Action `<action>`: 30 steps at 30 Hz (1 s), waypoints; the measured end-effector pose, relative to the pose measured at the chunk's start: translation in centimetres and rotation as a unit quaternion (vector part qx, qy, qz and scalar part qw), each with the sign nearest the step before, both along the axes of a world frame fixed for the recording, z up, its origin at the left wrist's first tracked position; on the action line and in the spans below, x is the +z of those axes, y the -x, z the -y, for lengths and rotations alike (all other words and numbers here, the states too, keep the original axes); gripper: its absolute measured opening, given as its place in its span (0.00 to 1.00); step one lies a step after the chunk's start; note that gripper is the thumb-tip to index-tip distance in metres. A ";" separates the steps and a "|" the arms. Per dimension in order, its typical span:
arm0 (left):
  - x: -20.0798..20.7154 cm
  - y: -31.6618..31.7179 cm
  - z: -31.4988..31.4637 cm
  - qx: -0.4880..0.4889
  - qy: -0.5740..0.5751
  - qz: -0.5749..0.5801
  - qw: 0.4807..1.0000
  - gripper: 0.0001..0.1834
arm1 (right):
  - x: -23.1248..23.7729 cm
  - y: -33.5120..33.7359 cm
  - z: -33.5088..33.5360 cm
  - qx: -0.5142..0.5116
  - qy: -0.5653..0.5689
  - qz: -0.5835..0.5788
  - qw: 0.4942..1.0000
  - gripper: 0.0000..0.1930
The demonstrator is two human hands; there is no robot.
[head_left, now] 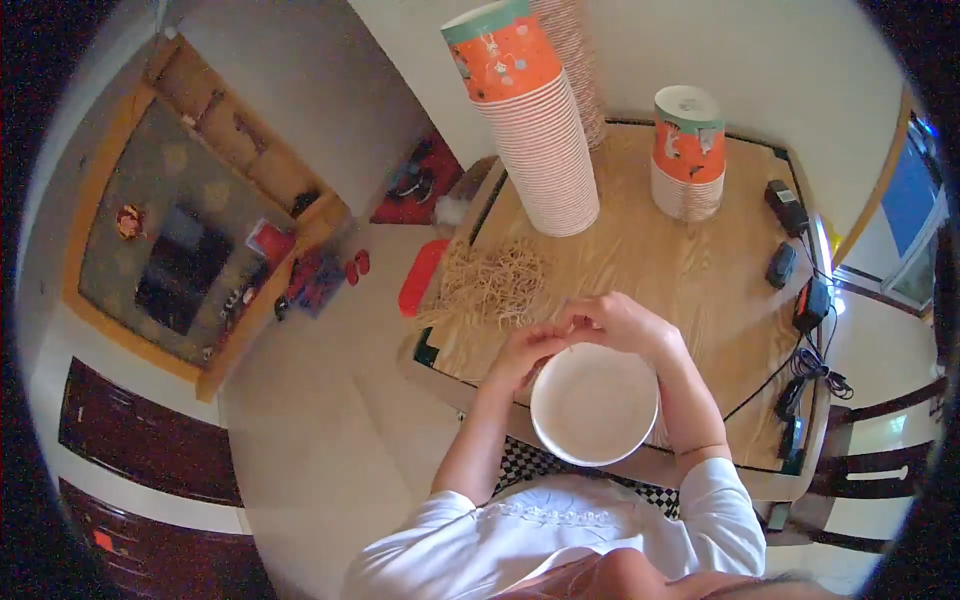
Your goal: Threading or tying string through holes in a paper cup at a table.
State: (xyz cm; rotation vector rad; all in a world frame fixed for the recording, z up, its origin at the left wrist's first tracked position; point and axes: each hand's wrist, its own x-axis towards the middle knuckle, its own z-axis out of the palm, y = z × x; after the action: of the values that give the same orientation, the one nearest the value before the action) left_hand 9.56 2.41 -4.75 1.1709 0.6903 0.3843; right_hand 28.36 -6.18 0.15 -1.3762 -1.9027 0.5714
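A white paper cup is held at the near edge of the wooden bench, just in front of the person's chest. Its open mouth is turned up toward the camera, so the round rim and pale, plain inside are seen nearly face-on. The long axis runs roughly along the line of sight, tipped slightly toward the far side. The outer wall is hidden from this angle.

The left hand is curled at the cup's far-left rim, fingers bent and touching it. The right hand is curled at the far rim, fingertips pinched together close to the left hand's. Something thin seems to be pinched between the two hands at the rim, but it is too small to tell what. Both hands are partly closed, not flat.

A loose heap of thin tan strings is spread on the bench just beyond the hands, to the far left. A tall leaning stack of orange-and-white patterned cups stands further off, with a shorter stack to its right. Dark chargers and cables are seen along the right edge of the bench. A red flat object lies on the floor left of the bench.
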 end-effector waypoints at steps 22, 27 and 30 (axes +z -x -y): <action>-2.0 0.6 -1.1 -0.027 -0.106 0.005 0.994 0.08 | -1.2 -0.2 -0.7 0.043 0.027 -0.026 0.998 0.10; -2.4 0.9 -0.8 0.005 -0.035 0.016 0.999 0.07 | -0.6 0.1 -0.7 0.037 0.054 -0.032 0.997 0.10; -3.9 1.0 -1.2 0.015 -0.006 0.059 0.998 0.08 | -0.1 0.4 -0.7 0.031 0.063 -0.022 0.997 0.09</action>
State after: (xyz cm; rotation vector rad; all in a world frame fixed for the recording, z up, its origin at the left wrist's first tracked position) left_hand 8.52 3.60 -8.68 1.1416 0.6038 0.4801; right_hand 27.96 -5.48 0.07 -1.3745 -1.9067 0.7569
